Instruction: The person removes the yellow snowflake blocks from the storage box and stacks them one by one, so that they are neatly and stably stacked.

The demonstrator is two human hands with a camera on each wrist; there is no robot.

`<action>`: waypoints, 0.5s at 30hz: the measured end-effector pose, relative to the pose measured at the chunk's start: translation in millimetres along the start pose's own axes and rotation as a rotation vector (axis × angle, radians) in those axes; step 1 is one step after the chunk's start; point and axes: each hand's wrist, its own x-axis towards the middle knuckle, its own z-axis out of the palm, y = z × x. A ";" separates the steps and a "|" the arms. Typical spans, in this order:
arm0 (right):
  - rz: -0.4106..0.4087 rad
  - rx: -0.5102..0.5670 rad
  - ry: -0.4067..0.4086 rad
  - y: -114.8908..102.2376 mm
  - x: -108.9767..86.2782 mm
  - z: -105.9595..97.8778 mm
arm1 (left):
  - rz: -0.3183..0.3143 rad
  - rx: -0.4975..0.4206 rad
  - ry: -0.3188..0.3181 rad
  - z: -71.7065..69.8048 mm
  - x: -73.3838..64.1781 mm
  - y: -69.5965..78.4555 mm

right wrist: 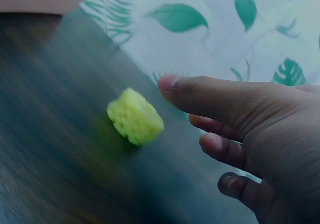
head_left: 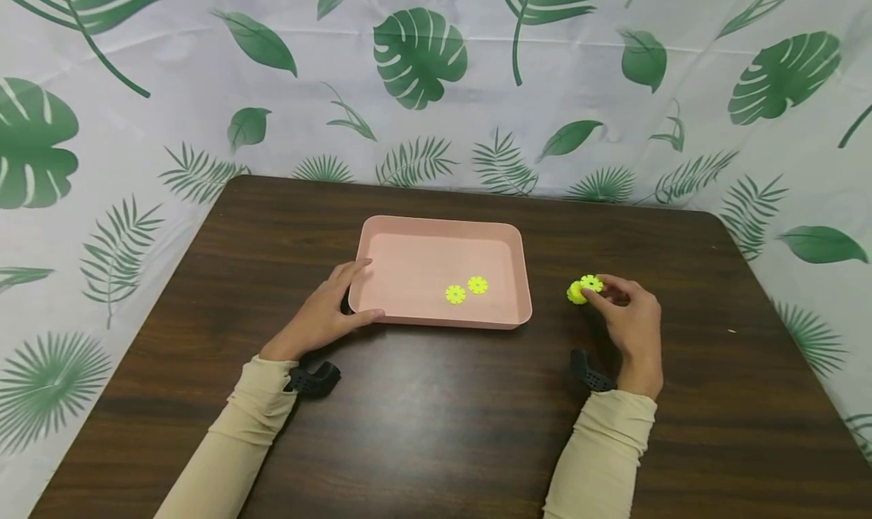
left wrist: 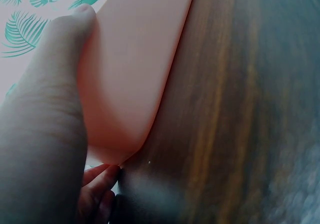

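two long tan cloth sleeves [head_left: 602, 458] come up from the bottom, closest to the eye, each with a curved black wrist piece [head_left: 316, 379] at its end. past them are the person's two bare hands.

the left hand [head_left: 323, 311] is spread around the near left corner of a shallow pale pink tray with round corners [head_left: 422, 254]. its thumb is on the near rim and its fingers are on the left side, so it has hold of the tray, with the thumb well apart from the fingers.

inside the tray, near its front and to the right of the middle, two flat bright yellow-green flower-shaped discs [head_left: 455, 294] lie side by side.

the right hand [head_left: 630, 318] is to the right of the tray, by a small bright yellow-green stack of bumpy discs [head_left: 577, 293] on the table. its thumb points out and its other fingers are a bit bent. from the right wrist, there is a gap between the thumb and the stack, and nothing shows in its grip. the pointing finger is mostly hidden there.

everything sits on a dark brown wood-look table [head_left: 409, 443]. behind it hangs a white cloth with green leaves [head_left: 477, 114].
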 end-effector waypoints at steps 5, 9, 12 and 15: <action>0.051 0.006 -0.022 10.6 -1.1 -2.3 | -0.002 0.004 -0.008 0.5 0.4 -0.9; 0.053 0.024 -0.048 13.0 0.2 0.8 | 0.000 0.005 -0.006 1.1 0.1 -1.4; 0.049 0.039 -0.050 12.2 1.3 3.0 | 0.002 0.005 -0.003 1.1 0.4 -1.3; 0.046 0.046 -0.056 10.6 2.2 4.4 | 0.002 0.005 -0.002 1.2 0.6 -1.8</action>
